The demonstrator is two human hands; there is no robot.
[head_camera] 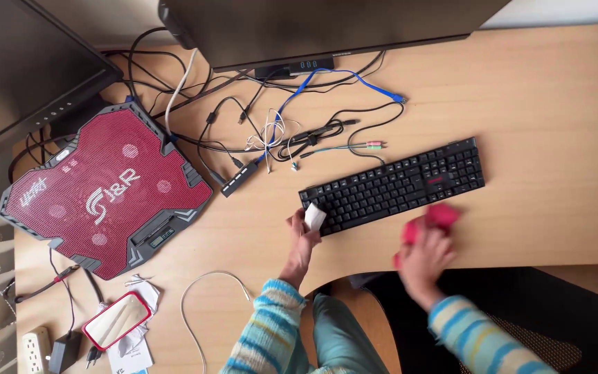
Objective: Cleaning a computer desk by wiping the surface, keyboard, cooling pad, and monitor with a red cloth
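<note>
wooden desk (534,90), keyboard (394,184), red cooling pad (105,190), cables (271,128)

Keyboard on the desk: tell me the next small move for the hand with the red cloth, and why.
Probably sweep the red cloth up onto the keys of the black keyboard. The right hand holds it, blurred, just off the keyboard's near edge, while the left hand steadies the keyboard's left corner with something small and white in its fingers, so the keyboard looks braced.

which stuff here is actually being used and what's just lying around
In use: black keyboard, white wad in left hand, red cloth in right hand.

Lying about: red cooling pad, tangled cables, red-cased phone, power strip.
</note>
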